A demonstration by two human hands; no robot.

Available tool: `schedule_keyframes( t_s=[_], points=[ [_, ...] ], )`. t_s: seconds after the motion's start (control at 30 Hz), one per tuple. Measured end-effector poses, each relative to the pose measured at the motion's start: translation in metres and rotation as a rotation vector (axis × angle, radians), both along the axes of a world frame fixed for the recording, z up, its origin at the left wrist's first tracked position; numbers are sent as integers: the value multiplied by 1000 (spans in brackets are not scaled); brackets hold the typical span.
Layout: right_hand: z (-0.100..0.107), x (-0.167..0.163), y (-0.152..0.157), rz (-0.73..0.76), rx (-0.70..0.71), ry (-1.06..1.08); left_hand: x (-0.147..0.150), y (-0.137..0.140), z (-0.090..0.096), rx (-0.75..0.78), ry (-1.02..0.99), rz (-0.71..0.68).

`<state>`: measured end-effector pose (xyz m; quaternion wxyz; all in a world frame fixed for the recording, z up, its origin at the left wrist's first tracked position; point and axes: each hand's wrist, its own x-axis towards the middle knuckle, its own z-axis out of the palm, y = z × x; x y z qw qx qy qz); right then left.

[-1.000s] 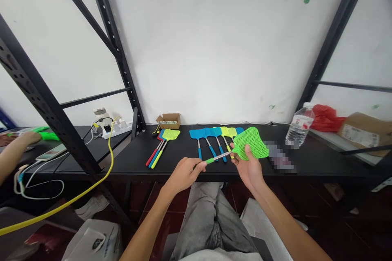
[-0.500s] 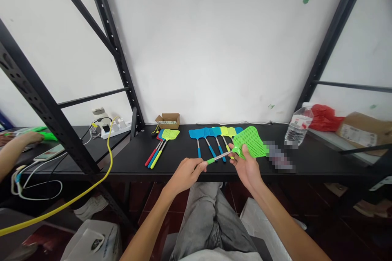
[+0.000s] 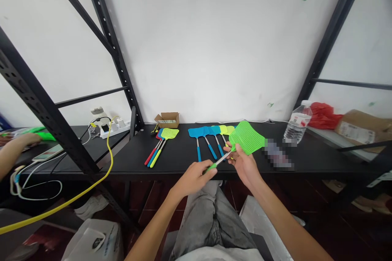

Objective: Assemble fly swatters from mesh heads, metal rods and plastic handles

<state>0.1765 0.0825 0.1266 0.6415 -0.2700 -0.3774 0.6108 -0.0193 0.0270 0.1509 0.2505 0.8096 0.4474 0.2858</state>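
A green fly swatter (image 3: 248, 138) with a perforated head and a metal shaft is held above the front of the black table. My left hand (image 3: 197, 177) is closed around its green handle. My right hand (image 3: 241, 162) grips the swatter where the head meets the shaft, thumb on top. Behind it lies a row of several blue fly swatters (image 3: 197, 132) and yellow fly swatters (image 3: 226, 129), partly hidden by the green head and my right hand. To the left, a stack of red, blue and yellow-green fly swatters (image 3: 169, 133) fans out.
A small open cardboard box (image 3: 169, 120) stands against the wall. On the right are a water bottle (image 3: 297, 124), a red bag (image 3: 324, 116) and a brown package (image 3: 361, 130). A yellow cable (image 3: 110, 155) crosses the left rack post. Another person's hand (image 3: 29, 139) is at the far left.
The green swatter has tilted more steeply, its handle end moving down and toward me with my left hand. My right hand has shifted slightly left along it.
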Motion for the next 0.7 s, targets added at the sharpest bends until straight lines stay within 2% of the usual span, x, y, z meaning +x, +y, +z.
schedule_keyframes(
  t_s=[0.2,0.47,0.7],
  points=[
    [-11,-5,2,4,-26,-38,6,1,-4,88,78,31],
    [-7,9,7,-81,-92,-10,-7,2,-8,23,101,43],
    [-11,10,9,-63,-137,3,-8,5,-12,68,164,78]
  ],
)
